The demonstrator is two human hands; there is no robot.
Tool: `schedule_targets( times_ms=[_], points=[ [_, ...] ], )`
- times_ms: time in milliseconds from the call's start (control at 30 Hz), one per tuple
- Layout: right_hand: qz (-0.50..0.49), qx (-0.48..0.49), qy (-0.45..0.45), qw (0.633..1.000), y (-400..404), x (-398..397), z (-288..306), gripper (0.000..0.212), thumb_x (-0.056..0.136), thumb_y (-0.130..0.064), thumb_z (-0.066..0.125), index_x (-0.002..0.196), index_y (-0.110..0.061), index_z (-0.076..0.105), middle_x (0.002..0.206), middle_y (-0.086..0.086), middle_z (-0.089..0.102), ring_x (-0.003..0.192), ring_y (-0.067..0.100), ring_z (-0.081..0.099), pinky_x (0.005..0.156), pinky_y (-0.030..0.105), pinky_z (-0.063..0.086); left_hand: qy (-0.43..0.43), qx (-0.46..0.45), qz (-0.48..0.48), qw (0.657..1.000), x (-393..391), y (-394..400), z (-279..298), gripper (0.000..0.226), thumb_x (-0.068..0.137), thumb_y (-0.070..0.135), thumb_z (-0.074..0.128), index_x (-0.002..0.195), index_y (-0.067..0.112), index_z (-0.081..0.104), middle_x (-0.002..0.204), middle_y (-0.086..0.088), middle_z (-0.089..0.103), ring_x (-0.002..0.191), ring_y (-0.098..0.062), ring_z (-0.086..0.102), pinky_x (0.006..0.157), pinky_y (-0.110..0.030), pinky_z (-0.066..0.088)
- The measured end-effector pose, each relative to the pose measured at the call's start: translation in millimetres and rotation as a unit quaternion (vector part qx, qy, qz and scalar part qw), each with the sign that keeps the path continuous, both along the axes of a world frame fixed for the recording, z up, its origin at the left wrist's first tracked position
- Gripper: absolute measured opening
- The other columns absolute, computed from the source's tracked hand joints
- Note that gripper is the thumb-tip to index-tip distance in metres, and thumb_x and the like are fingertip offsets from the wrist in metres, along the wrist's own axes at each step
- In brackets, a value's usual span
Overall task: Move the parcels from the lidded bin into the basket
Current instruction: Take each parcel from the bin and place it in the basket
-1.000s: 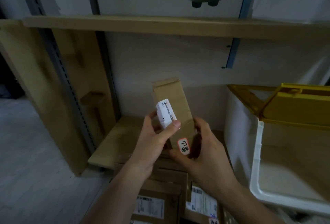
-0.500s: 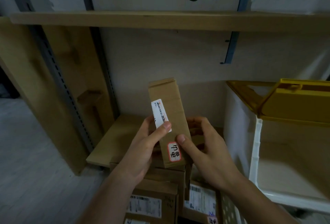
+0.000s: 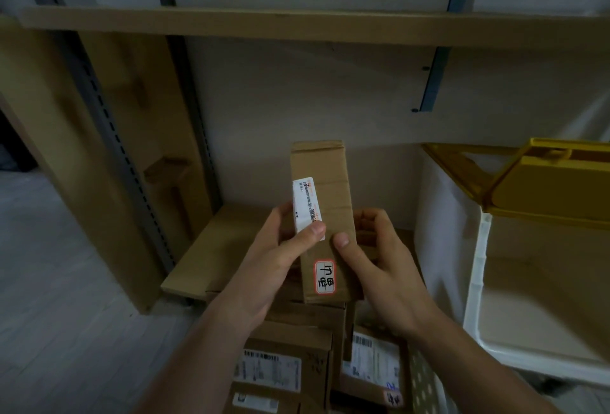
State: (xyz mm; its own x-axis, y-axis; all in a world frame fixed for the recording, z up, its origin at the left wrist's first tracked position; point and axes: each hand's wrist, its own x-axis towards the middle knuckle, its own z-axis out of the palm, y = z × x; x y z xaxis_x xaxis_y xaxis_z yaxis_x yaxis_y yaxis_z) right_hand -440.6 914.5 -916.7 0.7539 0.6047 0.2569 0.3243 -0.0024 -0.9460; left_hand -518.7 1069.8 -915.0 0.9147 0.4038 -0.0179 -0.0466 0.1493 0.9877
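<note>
A long wooden shelf board (image 3: 297, 22) runs across the wall above everything, with a pale wall behind it and a grey slotted upright (image 3: 109, 123) coming down on the left side. To the right stands the lidded bin (image 3: 475, 248), white-walled, with its yellow lid (image 3: 544, 189) tipped up and open; what I can see of its inside looks bare, though the far end runs out of view. Low in the middle sit the stacked parcels (image 3: 284, 361), brown cardboard boxes with white printed labels, packed close together. At their right edge a strip of pale perforated wall (image 3: 421, 390) shows, which may be the basket, but I cannot tell for sure. Behind the stack a low wooden ledge (image 3: 211, 248) juts from the wall.

Above that pile, the person holds one slim cardboard parcel (image 3: 326, 189) upright in both hands, clear of the bin and well to its left. It stands nearly vertical, its folded top end uppermost.

The left hand (image 3: 264, 268) grips the parcel's left edge, fingers wrapped behind and the thumb pressed across the front, its tip on the lower end of a white shipping label (image 3: 305, 205) that wraps round that corner. The right hand (image 3: 376, 265) holds the right edge, fingers curled behind and thumb laid on the front face just beside the left thumb, the two tips close but apart.

Lower on the front face is a small white sticker (image 3: 325, 277) with a red border and handwritten marks.
</note>
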Motion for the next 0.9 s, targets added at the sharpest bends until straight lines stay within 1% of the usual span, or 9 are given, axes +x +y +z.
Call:
schedule_targets(
  times_ms=[100, 200, 233, 300, 467, 667, 800, 867, 900],
  points=[
    [0.001, 0.006, 0.002, 1.000, -0.4, 0.4, 0.1, 0.037, 0.086, -0.051, 0.061, 0.118, -0.035, 0.051, 0.114, -0.011, 0.069, 0.101, 0.004, 0.071, 0.078, 0.028, 0.061, -0.004, 0.003, -0.005, 1.000, 0.3, 0.0, -1.3, 0.073, 0.068, 0.047, 0.079, 0.136, 0.039, 0.054, 0.119, 0.007, 0.072, 0.112, -0.018, 0.070, 0.097, -0.048, 0.056],
    [0.004, 0.012, 0.001, 1.000, -0.7, 1.8, -0.2, 0.039, 0.086, -0.061, 0.060, 0.116, -0.038, 0.050, 0.112, -0.019, 0.069, 0.102, 0.004, 0.071, 0.078, 0.028, 0.062, -0.005, 0.002, -0.007, 1.000, 1.4, 0.3, -2.1, 0.075, 0.065, 0.049, 0.080, 0.134, 0.040, 0.054, 0.118, 0.007, 0.073, 0.111, -0.017, 0.070, 0.096, -0.048, 0.057],
    [0.003, 0.011, -0.001, 1.000, -1.0, 2.7, -0.7, 0.039, 0.086, -0.062, 0.059, 0.116, -0.039, 0.050, 0.112, -0.023, 0.068, 0.102, 0.004, 0.071, 0.079, 0.028, 0.062, -0.006, 0.002, -0.008, 1.000, 1.7, 0.4, -2.3, 0.075, 0.066, 0.048, 0.080, 0.135, 0.040, 0.054, 0.118, 0.007, 0.072, 0.111, -0.017, 0.070, 0.096, -0.048, 0.057],
    [0.002, 0.016, -0.002, 1.000, -1.5, 4.3, -1.3, 0.036, 0.087, -0.056, 0.058, 0.116, -0.039, 0.050, 0.112, -0.026, 0.067, 0.103, 0.005, 0.070, 0.080, 0.030, 0.062, -0.007, 0.006, -0.010, 1.000, 2.0, 0.8, -2.3, 0.073, 0.069, 0.045, 0.079, 0.137, 0.039, 0.053, 0.120, 0.007, 0.072, 0.113, -0.017, 0.070, 0.097, -0.048, 0.056],
    [-0.006, 0.029, -0.014, 0.999, -3.7, 6.0, -3.7, 0.032, 0.090, -0.053, 0.054, 0.117, -0.036, 0.052, 0.112, -0.022, 0.067, 0.104, 0.007, 0.070, 0.082, 0.030, 0.061, -0.023, 0.003, -0.018, 1.000, 2.1, 0.8, -2.8, 0.069, 0.075, 0.035, 0.075, 0.140, 0.033, 0.051, 0.123, 0.002, 0.071, 0.115, -0.020, 0.069, 0.096, -0.045, 0.056],
    [-0.006, 0.029, -0.027, 0.999, -4.9, 7.7, -4.4, 0.030, 0.092, -0.054, 0.052, 0.117, -0.038, 0.051, 0.113, -0.022, 0.067, 0.104, 0.006, 0.070, 0.083, 0.028, 0.061, -0.029, 0.004, -0.013, 0.999, 2.2, -0.6, -3.3, 0.070, 0.074, 0.035, 0.074, 0.141, 0.033, 0.050, 0.126, 0.000, 0.069, 0.114, -0.019, 0.069, 0.095, -0.044, 0.057],
    [-0.006, 0.044, -0.013, 0.999, -7.2, 8.5, -4.0, 0.039, 0.088, -0.062, 0.053, 0.118, -0.039, 0.052, 0.115, -0.017, 0.068, 0.106, 0.012, 0.071, 0.084, 0.038, 0.062, -0.033, -0.020, -0.008, 0.999, 1.3, -2.9, -0.8, 0.058, 0.082, 0.047, 0.065, 0.137, 0.032, 0.056, 0.126, -0.001, 0.070, 0.119, -0.022, 0.065, 0.100, -0.051, 0.053],
    [-0.004, 0.053, -0.001, 0.999, -7.9, 9.2, -2.8, 0.039, 0.089, -0.059, 0.054, 0.121, -0.036, 0.053, 0.116, -0.014, 0.068, 0.107, 0.015, 0.071, 0.085, 0.044, 0.062, -0.038, -0.025, 0.002, 0.999, 1.5, -3.8, 0.3, 0.050, 0.091, 0.050, 0.061, 0.135, 0.029, 0.058, 0.125, -0.002, 0.070, 0.119, -0.022, 0.065, 0.100, -0.052, 0.052],
    [-0.004, 0.056, -0.001, 0.998, -8.1, 9.5, -2.2, 0.035, 0.092, -0.054, 0.053, 0.122, -0.035, 0.053, 0.116, -0.014, 0.069, 0.107, 0.016, 0.071, 0.085, 0.046, 0.062, -0.037, -0.024, 0.011, 0.999, 2.0, -4.1, 0.9, 0.047, 0.091, 0.048, 0.060, 0.134, 0.030, 0.058, 0.123, -0.001, 0.071, 0.117, -0.021, 0.067, 0.098, -0.051, 0.053]
  ],
)
